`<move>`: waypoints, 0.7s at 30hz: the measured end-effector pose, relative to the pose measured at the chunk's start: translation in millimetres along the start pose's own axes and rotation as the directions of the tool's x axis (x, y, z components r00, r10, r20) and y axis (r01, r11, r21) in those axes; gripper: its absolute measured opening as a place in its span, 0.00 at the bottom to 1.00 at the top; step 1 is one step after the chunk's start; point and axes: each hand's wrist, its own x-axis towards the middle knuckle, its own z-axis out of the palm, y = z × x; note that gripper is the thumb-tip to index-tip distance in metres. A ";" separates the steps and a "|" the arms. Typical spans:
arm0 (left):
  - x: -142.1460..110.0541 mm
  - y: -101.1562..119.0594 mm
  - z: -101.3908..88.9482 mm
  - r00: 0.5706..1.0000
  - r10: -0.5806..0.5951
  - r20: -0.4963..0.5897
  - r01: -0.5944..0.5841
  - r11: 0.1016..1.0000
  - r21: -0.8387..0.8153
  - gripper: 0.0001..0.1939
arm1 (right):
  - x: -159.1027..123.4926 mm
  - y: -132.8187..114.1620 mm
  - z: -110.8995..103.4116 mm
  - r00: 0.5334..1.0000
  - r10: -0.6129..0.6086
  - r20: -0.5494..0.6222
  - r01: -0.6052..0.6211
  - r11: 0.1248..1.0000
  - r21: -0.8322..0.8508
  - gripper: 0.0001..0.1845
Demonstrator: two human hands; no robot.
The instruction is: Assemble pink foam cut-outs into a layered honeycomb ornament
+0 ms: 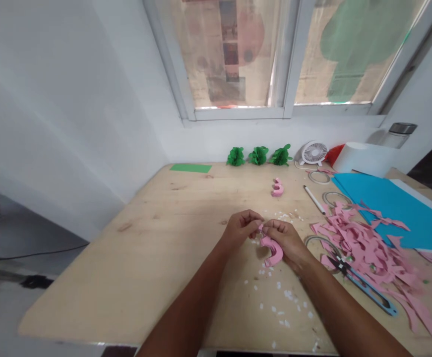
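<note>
A person's two bare hands meet over a pale wooden desk (156, 233). The left hand (240, 231) and the right hand (287, 241) pinch, thumb against finger, the upper end of a pink curved paper piece (275, 252), whose curl hangs just below the fingertips, beside the right palm.

White paper bits (288, 295) speckle the wood under and nearer than the hands. To the left of the left hand the desk is bare, its knots showing. Straight ahead of the hands lies a second pink curl (277, 188); farther, along the wall, stand three green paper clusters (258, 155), with a green strip (190, 168) to their left and a small white fan (313, 152) to their right.

Just right of the right hand are a heap of pink scraps (372, 248) and blue-handled scissors or pliers (372, 290), with blue sheets (398, 208) beyond. Past the desk rise a white wall (126, 99) and a framed window (238, 113).
</note>
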 end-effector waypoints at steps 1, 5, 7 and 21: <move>-0.3 0.3 0.8 1.000 0.006 -0.012 -0.005 1.000 0.015 0.09 | 0.4 0.9 -0.2 1.000 -0.004 -0.004 0.004 1.000 -0.007 0.15; -0.9 0.1 3.0 0.999 0.018 -0.048 -0.016 0.999 0.051 0.07 | 1.4 3.6 -1.3 1.000 -0.021 -0.009 0.021 0.999 -0.025 0.14; -0.6 -1.4 3.1 0.998 0.017 -0.053 -0.014 0.999 0.053 0.07 | 1.3 4.1 -1.7 1.000 -0.029 -0.005 0.029 0.999 -0.028 0.14; 4.2 -10.0 0.0 0.999 -0.028 -0.045 0.028 1.000 -0.011 0.16 | 1.8 4.7 0.6 0.997 -0.065 -0.031 0.064 0.997 -0.040 0.17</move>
